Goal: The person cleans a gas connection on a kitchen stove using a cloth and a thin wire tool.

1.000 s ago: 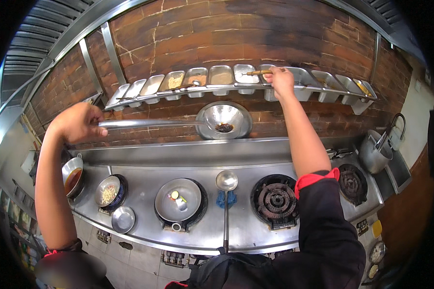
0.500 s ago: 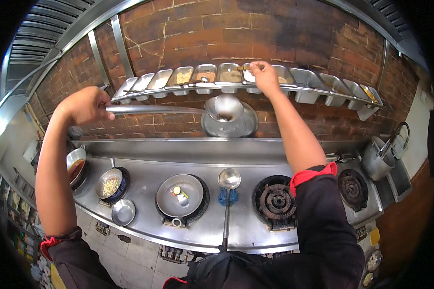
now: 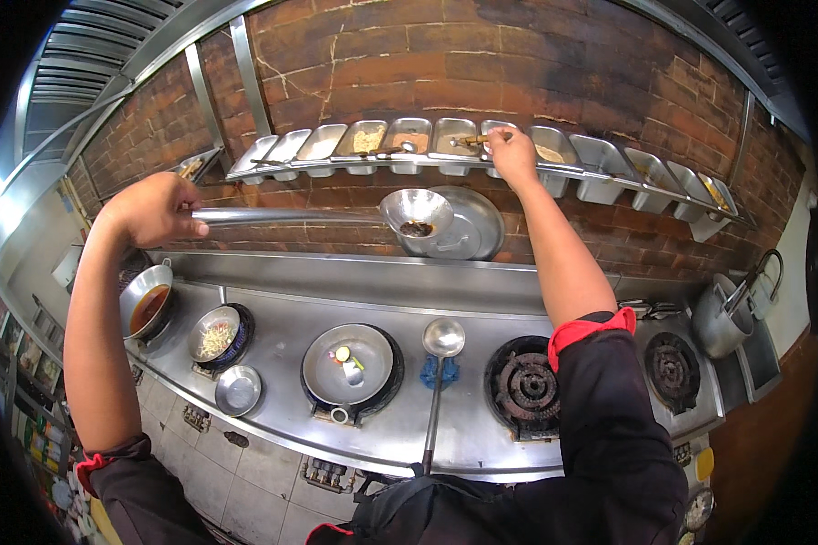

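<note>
My left hand [image 3: 159, 209] is wrapped round the long metal handle of a ladle [image 3: 415, 211], raised above the stove. Dark sauce sits in the ladle's bowl, which hangs in front of a round metal lid or pan [image 3: 475, 222] at the wall. My right hand [image 3: 511, 153] is closed at the rack of seasoning containers. From its fingers the brown-and-gold handle of a spoon [image 3: 469, 141] sticks out leftward over a container of beige powder [image 3: 447, 130]; the spoon's bowl is hidden. Another spoon [image 3: 407, 147] lies across the containers to its left.
Below, a pan [image 3: 314, 371] with vegetable pieces stands on a burner. A second ladle [image 3: 443, 338] rests on the steel counter [image 3: 463, 400]. A bare burner [image 3: 529, 383] lies right of it. Leftward are a pan of shreds [image 3: 204, 331], an empty bowl [image 3: 238, 391] and a wok of reddish liquid [image 3: 145, 282].
The whitish blur over the ladle's bowl is gone, and the dark sauce shows. The bowl faces me more. The view has shifted slightly; both hands keep their grips.
</note>
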`<state>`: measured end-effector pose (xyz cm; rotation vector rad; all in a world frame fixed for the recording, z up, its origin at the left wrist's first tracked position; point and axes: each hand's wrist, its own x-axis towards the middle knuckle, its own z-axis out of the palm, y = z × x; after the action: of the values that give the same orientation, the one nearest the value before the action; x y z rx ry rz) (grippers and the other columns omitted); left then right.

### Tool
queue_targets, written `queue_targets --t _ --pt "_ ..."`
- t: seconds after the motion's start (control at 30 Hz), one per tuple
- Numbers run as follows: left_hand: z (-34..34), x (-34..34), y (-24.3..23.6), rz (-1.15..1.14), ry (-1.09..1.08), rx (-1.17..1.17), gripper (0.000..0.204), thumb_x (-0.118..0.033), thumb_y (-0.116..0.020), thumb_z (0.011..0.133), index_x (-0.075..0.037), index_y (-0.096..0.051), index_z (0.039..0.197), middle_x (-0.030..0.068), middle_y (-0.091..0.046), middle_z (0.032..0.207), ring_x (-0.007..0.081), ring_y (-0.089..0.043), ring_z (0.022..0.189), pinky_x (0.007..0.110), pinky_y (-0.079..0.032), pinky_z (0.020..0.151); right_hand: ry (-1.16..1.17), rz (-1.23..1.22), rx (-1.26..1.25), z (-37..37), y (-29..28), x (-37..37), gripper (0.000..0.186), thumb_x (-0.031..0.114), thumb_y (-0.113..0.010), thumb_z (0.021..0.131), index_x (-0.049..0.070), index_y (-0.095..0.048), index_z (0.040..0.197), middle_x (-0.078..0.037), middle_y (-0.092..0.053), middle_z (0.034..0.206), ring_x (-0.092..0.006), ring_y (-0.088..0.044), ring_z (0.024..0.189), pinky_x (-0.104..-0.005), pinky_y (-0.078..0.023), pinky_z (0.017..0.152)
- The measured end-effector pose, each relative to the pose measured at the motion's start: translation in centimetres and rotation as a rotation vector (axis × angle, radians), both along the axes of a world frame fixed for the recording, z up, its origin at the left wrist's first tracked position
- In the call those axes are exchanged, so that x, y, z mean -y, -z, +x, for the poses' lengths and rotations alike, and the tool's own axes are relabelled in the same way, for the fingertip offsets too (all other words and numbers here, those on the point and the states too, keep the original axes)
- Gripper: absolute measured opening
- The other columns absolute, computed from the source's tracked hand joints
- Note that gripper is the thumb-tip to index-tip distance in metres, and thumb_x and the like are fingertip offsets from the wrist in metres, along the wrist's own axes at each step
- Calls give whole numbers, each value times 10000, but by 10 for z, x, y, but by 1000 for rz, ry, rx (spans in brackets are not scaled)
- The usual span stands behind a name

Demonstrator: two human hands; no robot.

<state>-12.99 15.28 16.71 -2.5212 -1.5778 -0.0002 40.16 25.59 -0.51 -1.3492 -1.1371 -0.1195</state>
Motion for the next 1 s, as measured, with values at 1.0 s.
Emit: queue_targets --t 1.0 --pt "13 -2 -3 -18 10 63 314 -250 -820 769 1 -689 905 133 -644 721 242 -607 683 394 -457 643 -269 26 429 -65 20 160 215 185 -675 905 29 -725 1043 -157 -717 1029 -327 -668 944 -385 -526 853"
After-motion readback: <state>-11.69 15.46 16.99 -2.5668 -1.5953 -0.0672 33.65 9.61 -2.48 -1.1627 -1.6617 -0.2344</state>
